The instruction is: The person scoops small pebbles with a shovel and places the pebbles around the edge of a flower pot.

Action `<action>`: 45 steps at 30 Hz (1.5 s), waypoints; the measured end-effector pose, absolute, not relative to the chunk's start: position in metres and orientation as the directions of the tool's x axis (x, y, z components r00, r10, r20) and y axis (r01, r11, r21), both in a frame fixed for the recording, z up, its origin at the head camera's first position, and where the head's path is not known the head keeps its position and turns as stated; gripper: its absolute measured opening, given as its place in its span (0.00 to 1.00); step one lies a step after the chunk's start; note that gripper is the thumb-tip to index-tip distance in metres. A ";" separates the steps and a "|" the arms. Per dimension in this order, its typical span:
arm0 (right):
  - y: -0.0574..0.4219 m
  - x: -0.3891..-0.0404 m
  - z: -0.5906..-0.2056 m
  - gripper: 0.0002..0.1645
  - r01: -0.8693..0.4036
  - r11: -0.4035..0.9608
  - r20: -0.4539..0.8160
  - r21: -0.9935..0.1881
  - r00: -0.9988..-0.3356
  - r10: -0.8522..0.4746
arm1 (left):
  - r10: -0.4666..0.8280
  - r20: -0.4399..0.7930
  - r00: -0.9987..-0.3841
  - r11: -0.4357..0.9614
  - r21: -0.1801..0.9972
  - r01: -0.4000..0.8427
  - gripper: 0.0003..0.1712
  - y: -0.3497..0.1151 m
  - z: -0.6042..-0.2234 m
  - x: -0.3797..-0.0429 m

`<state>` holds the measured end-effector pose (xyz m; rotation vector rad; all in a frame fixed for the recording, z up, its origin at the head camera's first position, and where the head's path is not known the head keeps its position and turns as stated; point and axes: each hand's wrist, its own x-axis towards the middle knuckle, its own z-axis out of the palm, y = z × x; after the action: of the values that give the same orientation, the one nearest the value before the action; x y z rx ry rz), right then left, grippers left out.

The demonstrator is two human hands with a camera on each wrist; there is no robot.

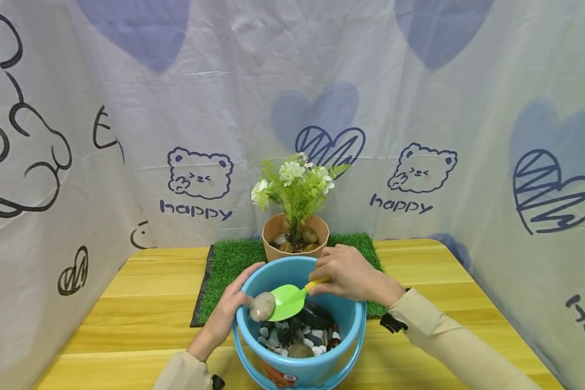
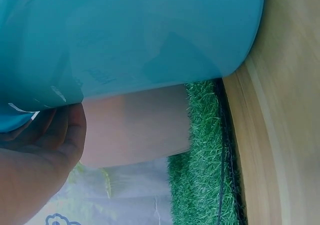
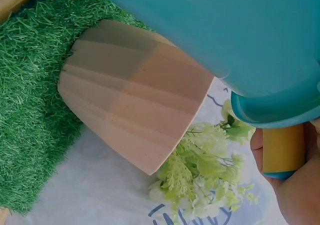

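My right hand [image 1: 346, 273] grips the yellow handle [image 3: 283, 150] of a toy shovel, whose green blade [image 1: 287, 302] slants down into a blue bucket [image 1: 299, 262]. At the blade's left tip sits a large pale stone [image 1: 261, 306], close to the bucket's left rim. With my left hand [image 1: 226, 311] I hold that rim, the thumb near the stone and the fingers against the outer wall, as the left wrist view also shows. Inside the bucket lie small black, white and grey pebbles [image 1: 273, 338], a big black stone [image 1: 316, 315] and a brownish stone [image 1: 300, 351].
Right behind the bucket, a tan flowerpot [image 1: 271, 253] with white flowers [image 1: 292, 173], green leaves and several stones stands on an artificial grass mat [image 1: 234, 271]. All this is on a wooden table [image 1: 151, 303]. A printed white cloth [image 1: 253, 124] hangs around the table.
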<state>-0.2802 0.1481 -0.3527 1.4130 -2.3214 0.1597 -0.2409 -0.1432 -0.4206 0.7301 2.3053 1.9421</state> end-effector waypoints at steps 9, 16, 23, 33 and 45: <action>0.153 -0.280 -0.349 0.12 -0.866 0.482 0.438 0.135 -0.384 -0.813 | 0.374 0.276 -0.885 0.102 0.937 0.335 0.41 -0.144 -0.420 -0.241; 0.159 -0.281 -0.346 0.12 -0.859 0.493 0.449 0.137 -0.390 -0.804 | 0.373 0.267 -0.889 0.106 0.939 0.327 0.41 -0.144 -0.421 -0.240; 0.169 -0.278 -0.339 0.13 -0.864 0.496 0.473 0.088 -0.402 -0.784 | 0.365 0.257 -0.895 0.099 0.945 0.312 0.41 -0.144 -0.420 -0.239; 0.182 -0.276 -0.323 0.13 -0.829 0.554 0.483 0.080 -0.454 -0.749 | 0.370 0.254 -0.894 0.092 0.947 0.308 0.41 -0.144 -0.420 -0.240; 0.189 -0.288 -0.309 0.16 -0.728 0.676 0.515 0.111 -0.540 -0.666 | 0.383 0.256 -0.888 0.079 0.948 0.308 0.41 -0.143 -0.420 -0.241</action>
<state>-0.2880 0.1886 -0.3088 1.0746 -2.3621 0.1569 -0.2405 -0.1426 -0.4204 0.7255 2.2639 1.9631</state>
